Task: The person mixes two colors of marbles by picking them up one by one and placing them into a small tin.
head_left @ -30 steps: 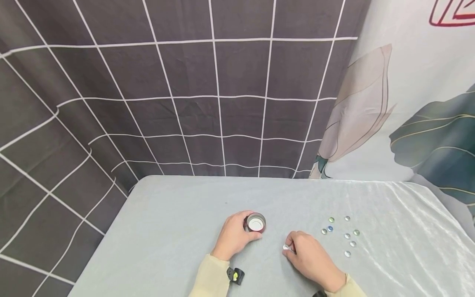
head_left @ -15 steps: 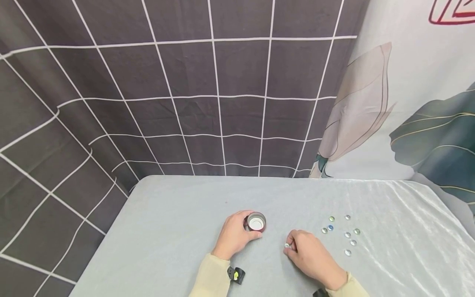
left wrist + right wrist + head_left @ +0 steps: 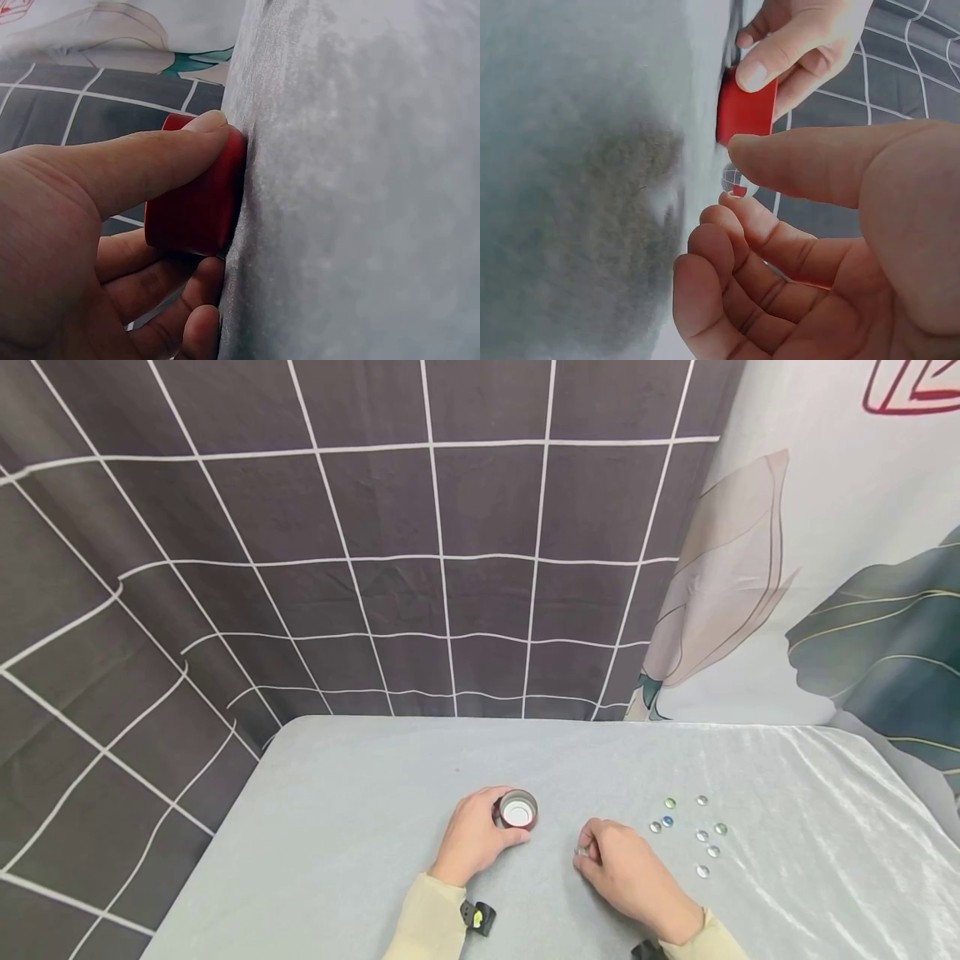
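My left hand grips a short red round container on the table, thumb on its near side. Its open top faces up and shows a pale, ringed bottom. In the left wrist view, the red wall rests against the cloth beneath the thumb. To the right, my right hand pinches a clear glass bead between thumb and index finger. That flat, rounded glass bead shows best in the right wrist view, reflecting a red patch. In the head view the fingers mostly cover it.
Several glass beads lie scattered right of my right hand, among them a blue bead, a green bead and a clear bead. Pale velvety cloth covers the table. A dark gridded curtain hangs behind it.
My right hand has shifted slightly up in the head view, and its fingers now hide more of the bead. The left hand and the red container stay in place.
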Tool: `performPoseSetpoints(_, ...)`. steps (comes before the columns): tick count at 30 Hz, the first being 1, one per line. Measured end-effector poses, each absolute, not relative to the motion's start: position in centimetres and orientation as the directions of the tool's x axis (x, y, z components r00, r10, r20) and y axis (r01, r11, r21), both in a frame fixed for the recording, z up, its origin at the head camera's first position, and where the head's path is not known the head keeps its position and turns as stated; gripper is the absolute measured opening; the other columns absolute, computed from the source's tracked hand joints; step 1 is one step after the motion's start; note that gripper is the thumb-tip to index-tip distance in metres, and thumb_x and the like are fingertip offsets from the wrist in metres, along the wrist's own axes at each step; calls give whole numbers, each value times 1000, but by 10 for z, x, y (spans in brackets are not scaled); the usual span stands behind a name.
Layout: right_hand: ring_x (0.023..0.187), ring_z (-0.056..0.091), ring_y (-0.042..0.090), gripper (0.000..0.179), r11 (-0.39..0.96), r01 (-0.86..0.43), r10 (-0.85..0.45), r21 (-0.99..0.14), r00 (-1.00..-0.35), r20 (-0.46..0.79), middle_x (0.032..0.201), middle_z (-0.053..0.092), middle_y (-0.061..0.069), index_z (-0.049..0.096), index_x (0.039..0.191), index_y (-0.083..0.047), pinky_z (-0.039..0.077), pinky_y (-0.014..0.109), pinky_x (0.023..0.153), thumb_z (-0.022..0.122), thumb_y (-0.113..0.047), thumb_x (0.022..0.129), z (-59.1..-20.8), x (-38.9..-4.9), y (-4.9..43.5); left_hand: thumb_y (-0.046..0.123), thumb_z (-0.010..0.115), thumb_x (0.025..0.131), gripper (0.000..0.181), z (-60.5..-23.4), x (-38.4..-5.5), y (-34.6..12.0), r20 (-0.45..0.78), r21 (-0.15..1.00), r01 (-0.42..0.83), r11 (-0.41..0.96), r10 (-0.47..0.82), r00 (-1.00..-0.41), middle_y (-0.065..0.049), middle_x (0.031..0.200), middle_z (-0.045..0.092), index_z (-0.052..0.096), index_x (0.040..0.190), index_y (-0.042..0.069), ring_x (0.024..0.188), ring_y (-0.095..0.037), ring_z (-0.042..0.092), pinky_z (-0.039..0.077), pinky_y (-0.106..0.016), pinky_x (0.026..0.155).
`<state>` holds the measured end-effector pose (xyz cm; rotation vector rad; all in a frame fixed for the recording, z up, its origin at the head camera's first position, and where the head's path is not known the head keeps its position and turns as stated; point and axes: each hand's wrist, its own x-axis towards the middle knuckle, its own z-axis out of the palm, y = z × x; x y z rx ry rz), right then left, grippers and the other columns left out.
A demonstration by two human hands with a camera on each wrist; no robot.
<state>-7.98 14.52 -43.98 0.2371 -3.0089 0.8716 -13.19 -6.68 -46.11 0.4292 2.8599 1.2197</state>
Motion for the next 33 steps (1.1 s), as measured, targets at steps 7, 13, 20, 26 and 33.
performPoseSetpoints(7, 60, 41, 5, 25, 827, -173, -155, -535, -985, 79, 67, 44, -10, 56, 76, -18, 39, 26, 58, 77, -6, 79, -438, -82, 146, 21, 90, 75, 55, -462, -132, -66, 90, 711, 231, 665, 240, -967, -6, 118, 70, 68, 123, 7, 113, -27, 64, 47, -45, 100)
performPoseSetpoints(13, 61, 42, 6, 23, 825, -179, -155, -536, -984, 90, 67, 45, -9, 56, 77, -17, 39, 26, 58, 76, -5, 79, -435, -85, 144, 21, 90, 73, 55, -462, -132, -66, 95, 714, 232, 660, 237, -967, -8, 117, 70, 69, 122, 6, 112, -27, 64, 48, -45, 99)
performPoseSetpoints(20, 61, 43, 5, 22, 819, -210, -161, -534, -977, 138, 67, 45, -10, 57, 78, -17, 40, 26, 59, 75, -5, 79, -433, -89, 142, 21, 91, 73, 55, -462, -132, -66, 97, 713, 231, 662, 233, -968, -7, 117, 70, 69, 122, 6, 112, -27, 65, 48, -45, 98)
performPoseSetpoints(26, 61, 43, 5, 21, 818, -225, -158, -530, -973, 170, 67, 46, -10, 57, 78, -16, 41, 27, 59, 76, -5, 79, -431, -91, 140, 21, 91, 73, 55, -464, -133, -66, 100, 715, 232, 659, 231, -968, -6, 116, 70, 70, 121, 7, 109, -25, 65, 50, -44, 96)
performPoseSetpoints(33, 60, 44, 6, 21, 817, -214, -148, -536, -975, 164, 67, 47, -10, 58, 78, -15, 41, 27, 58, 76, -5, 79, -429, -93, 138, 21, 92, 71, 55, -463, -133, -66, 105, 709, 238, 664, 234, -967, -6, 113, 70, 70, 120, 6, 104, -24, 65, 50, -43, 92)
